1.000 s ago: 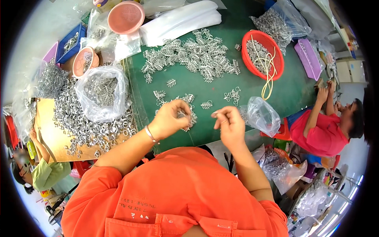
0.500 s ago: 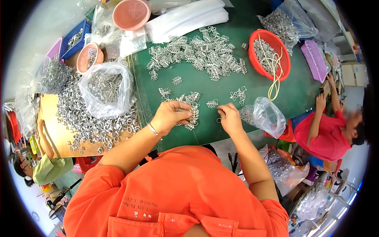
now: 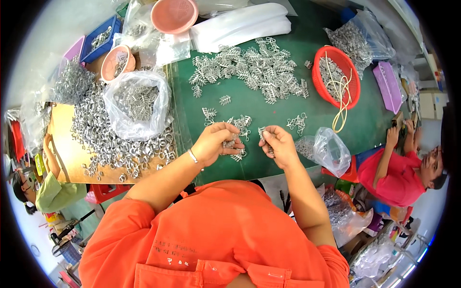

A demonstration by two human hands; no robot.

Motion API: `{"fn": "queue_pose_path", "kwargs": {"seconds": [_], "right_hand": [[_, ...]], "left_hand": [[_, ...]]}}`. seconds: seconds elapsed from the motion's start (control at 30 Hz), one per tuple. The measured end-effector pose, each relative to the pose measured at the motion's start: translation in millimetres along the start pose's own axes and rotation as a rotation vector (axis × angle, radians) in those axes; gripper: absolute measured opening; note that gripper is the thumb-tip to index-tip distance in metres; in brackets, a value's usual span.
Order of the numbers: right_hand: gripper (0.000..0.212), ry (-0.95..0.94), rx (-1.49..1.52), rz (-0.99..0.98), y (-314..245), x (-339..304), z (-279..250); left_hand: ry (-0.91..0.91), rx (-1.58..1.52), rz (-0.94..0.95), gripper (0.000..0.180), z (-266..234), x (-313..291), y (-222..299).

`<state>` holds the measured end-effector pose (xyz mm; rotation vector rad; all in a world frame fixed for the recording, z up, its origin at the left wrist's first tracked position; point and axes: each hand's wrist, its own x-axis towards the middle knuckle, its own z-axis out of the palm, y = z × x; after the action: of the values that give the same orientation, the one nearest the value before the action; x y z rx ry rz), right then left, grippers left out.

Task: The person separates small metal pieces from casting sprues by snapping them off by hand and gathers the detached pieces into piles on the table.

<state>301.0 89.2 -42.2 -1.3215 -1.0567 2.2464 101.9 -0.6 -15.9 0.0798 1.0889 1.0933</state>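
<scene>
My left hand (image 3: 214,144) is curled around a few small silver leaf-shaped metal pieces (image 3: 230,142), just at the near side of a small group of the same pieces (image 3: 240,123). To its right, my right hand (image 3: 280,146) pinches more leaf-shaped metal pieces (image 3: 262,136) between thumb and fingers, partly hidden by them. A gap separates the two hands above the green table (image 3: 259,165). Beyond lies a large heap of leaf-shaped pieces (image 3: 249,69). A small cluster of ring-like metal pieces (image 3: 297,123) rests right of my right hand.
A red basket (image 3: 355,91) with metal parts and cords stands at the right, near a clear plastic bag (image 3: 332,152). At left, an open plastic bag (image 3: 115,125) sits among many metal rings (image 3: 120,156). Pink bowls (image 3: 158,24) and white plastic sheets (image 3: 240,29) lie behind. Co-workers sit on both sides.
The single leaf-shaped piece between my hands is gone from the table, and pieces now show in my right hand. Both hands are raised slightly. The whole view has shifted a little.
</scene>
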Motion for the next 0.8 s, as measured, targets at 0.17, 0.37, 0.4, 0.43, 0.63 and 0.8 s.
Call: {"fn": "queue_pose_path", "kwargs": {"seconds": [0.17,0.37,0.4,0.43,0.63,0.8], "right_hand": [[0.016,-0.074,-0.174,-0.098,-4,-21,27],[0.018,0.161,-0.583,-0.158,20,25,0],[0.020,0.168,-0.814,-0.452,28,37,-1],[0.024,0.167,-1.037,-0.753,23,42,10],[0.030,0.154,-0.968,-0.485,33,62,-3],[0.025,0.075,-0.498,-0.027,22,43,-21]], "left_hand": [[-0.083,0.245,-0.039,0.019,11,9,-8],[0.044,0.169,-0.015,0.015,-7,7,-8],[0.057,0.129,-0.025,0.014,-11,7,-9],[0.074,0.088,-0.035,0.012,-13,5,-10],[0.093,0.020,-0.063,0.026,-17,-4,-12],[0.078,0.001,-0.054,0.022,-25,-6,-16]]}}
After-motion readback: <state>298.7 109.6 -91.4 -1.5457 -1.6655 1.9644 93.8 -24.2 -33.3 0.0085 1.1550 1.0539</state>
